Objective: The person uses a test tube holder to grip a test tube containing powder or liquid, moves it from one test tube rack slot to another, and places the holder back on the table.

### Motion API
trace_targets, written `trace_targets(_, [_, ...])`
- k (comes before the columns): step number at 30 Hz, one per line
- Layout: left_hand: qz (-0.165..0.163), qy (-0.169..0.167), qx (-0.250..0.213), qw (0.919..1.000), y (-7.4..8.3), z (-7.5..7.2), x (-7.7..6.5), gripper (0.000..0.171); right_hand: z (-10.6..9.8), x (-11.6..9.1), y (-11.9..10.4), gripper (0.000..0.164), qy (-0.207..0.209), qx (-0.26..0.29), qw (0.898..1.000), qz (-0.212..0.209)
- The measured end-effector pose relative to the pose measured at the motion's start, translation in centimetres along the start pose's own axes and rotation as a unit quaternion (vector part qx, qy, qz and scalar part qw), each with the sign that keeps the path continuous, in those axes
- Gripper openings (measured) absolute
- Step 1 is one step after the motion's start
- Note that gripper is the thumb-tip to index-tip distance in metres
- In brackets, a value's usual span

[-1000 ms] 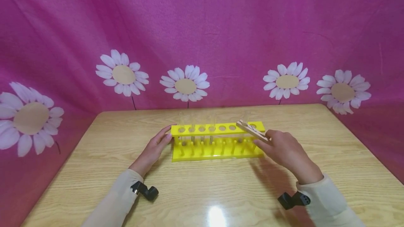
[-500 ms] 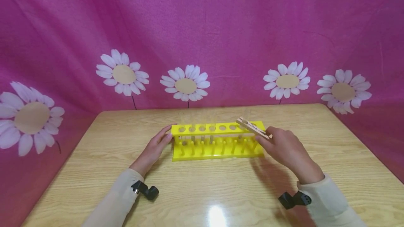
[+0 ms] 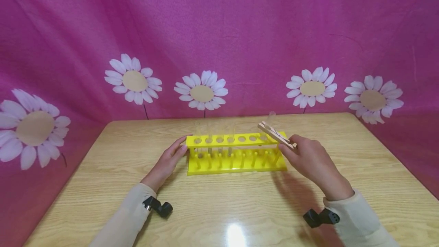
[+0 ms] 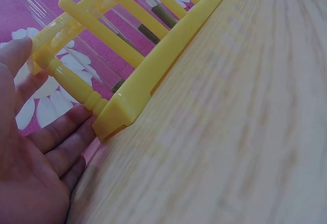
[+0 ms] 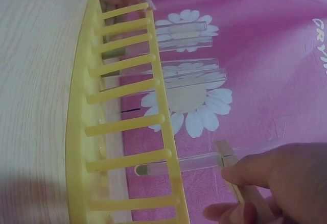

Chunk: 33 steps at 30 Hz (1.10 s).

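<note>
A yellow test tube rack [image 3: 236,143] stands on the table. My left hand [image 3: 168,163] holds its left end; in the left wrist view the fingers [image 4: 64,150] lie against the end post. My right hand [image 3: 312,163] grips a wooden test tube holder [image 3: 276,135] at the rack's right end. Clamped in that holder is a clear test tube [image 5: 196,162], raised and slightly tilted. The right wrist view shows its rounded bottom, with a little greenish matter inside, still below the top plate. Several other clear tubes [image 5: 184,83] stand in the left holes.
Upright yellow pegs [image 5: 125,124] line the rack's base. Wood-grain tabletop [image 3: 212,209] surrounds the rack. Behind the table hangs a pink cloth [image 3: 247,48] with white flowers. Both sleeves [image 3: 356,216] carry black wrist cameras [image 3: 320,217].
My right hand has tilted the wooden holder and raised the test tube, whose top now stands higher and further right. The left hand and the rack keep their places.
</note>
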<state>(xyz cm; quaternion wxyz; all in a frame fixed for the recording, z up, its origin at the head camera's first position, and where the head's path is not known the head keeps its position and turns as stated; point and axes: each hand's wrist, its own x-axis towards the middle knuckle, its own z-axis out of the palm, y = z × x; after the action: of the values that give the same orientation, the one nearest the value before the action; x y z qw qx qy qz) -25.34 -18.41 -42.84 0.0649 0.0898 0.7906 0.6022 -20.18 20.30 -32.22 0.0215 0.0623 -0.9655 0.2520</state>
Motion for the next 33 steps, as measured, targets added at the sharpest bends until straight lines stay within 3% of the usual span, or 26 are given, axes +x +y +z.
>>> trace_targets(13, [-0.010, 0.005, 0.002, 0.9999, -0.03, -0.01, 0.07, 0.063, 0.07, -0.20, -0.42, 0.027, 0.040, 0.016, 0.999, -0.030])
trace_targets(33, [-0.006, 0.004, 0.005, 1.0000, 0.05, 0.04, 0.03, 0.062, -0.64, -0.92, -0.94, 0.029, 0.090, 0.026, 0.995, -0.043])
